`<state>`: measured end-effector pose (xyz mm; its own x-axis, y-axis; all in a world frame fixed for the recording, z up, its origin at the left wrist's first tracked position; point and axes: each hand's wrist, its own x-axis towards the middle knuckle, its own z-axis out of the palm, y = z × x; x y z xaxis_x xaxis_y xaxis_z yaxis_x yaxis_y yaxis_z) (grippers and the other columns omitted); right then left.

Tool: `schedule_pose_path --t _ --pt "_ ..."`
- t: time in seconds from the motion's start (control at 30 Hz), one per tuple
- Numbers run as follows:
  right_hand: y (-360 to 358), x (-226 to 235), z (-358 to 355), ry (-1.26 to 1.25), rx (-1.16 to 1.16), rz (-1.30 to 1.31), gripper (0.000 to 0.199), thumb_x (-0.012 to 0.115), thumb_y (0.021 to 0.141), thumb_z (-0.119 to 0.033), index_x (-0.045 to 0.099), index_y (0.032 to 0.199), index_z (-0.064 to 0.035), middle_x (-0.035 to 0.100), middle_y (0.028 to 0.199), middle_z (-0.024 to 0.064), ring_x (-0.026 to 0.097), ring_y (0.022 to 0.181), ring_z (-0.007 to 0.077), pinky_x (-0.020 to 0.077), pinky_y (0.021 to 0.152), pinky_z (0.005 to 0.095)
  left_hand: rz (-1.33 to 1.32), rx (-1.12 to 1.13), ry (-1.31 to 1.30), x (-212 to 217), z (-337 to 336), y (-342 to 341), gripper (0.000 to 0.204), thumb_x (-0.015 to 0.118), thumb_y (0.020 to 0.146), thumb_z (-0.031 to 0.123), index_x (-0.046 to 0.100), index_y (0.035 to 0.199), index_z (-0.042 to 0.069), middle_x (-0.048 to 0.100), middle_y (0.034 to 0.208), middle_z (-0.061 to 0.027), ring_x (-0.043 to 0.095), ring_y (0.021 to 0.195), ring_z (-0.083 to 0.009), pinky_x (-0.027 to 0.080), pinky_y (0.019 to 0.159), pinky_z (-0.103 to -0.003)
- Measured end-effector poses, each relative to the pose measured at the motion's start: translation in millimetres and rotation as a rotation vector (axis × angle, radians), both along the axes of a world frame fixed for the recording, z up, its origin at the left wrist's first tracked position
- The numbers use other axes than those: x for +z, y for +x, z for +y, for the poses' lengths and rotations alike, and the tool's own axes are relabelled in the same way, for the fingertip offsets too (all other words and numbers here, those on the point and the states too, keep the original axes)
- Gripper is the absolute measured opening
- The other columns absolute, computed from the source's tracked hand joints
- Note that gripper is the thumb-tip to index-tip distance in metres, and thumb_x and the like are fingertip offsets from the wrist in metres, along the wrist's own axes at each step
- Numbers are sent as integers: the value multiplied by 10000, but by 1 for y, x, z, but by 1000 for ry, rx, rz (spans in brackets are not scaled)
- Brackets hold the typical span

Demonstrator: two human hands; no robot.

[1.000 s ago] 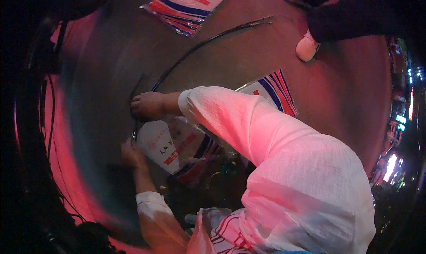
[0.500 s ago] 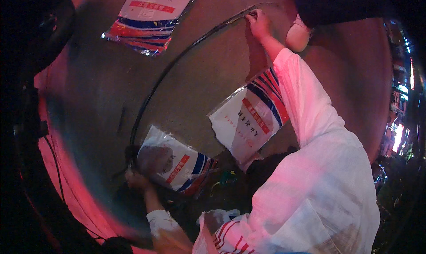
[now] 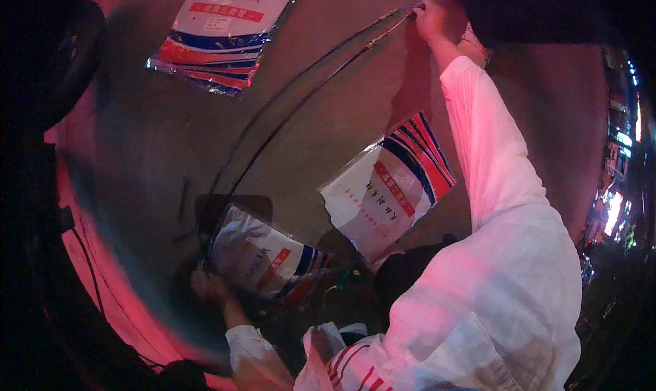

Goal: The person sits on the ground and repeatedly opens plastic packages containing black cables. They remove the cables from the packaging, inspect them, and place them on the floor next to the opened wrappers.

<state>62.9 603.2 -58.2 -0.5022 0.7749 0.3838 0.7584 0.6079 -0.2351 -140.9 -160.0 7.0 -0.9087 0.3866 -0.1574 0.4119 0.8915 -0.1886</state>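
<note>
Two strands of black sheathed cable [image 3: 275,130] arc between my hands, with bright metal fittings near the far end. At the far right, my right hand [image 3: 435,23] is closed, pinching the cable ends between thumb and fingers. My left hand [image 3: 212,286], low at the left, is closed around the near end of the cables; dim light hides its fingertips. Right beside that hand is a clear plastic bag with a white, red and blue print [image 3: 263,258]. A similar printed bag [image 3: 386,183] lies below my right forearm.
Another printed plastic bag [image 3: 222,32] lies on the grey floor [image 3: 328,118] at the far left. A dark flat piece [image 3: 256,205] sits beyond the near bag. Dark shapes, perhaps a tyre [image 3: 75,56], line the left rim. A person's foot shows behind my right hand.
My right hand has moved right and slightly farther away, drawing the cables along. The strands, close together before, now spread apart. My left hand has barely moved.
</note>
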Motion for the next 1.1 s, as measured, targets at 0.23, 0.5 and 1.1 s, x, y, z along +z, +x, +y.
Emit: schedule_pose_path --t 0.23,0.5,1.1 --pt "-40 -8 -21 -146 -123 -207 230 589 783 -272 648 919 -97 645 895 157 614 828 328 480 741 405 48 101 100 -11 -59 12 282 548 842 227 618 1069 75 573 1072 -179 557 996 -327 452 852 -405" --pt "10 -12 10 220 6 -195 349 587 814 -330 625 1023 -54 590 1096 160 537 1038 331 420 895 413 148 17 127 -28 17 11 235 554 813 137 622 1038 135 586 1087 -105 587 952 -272 490 800 -384" --pt "-146 68 -388 -266 1265 -106 325 632 744 -168 593 1065 -139 570 1050 100 535 961 291 454 820 377 22 208 460 3 10 19 523 642 711 133 512 1218 123 535 1156 -137 512 1064 -323 414 915 -406"
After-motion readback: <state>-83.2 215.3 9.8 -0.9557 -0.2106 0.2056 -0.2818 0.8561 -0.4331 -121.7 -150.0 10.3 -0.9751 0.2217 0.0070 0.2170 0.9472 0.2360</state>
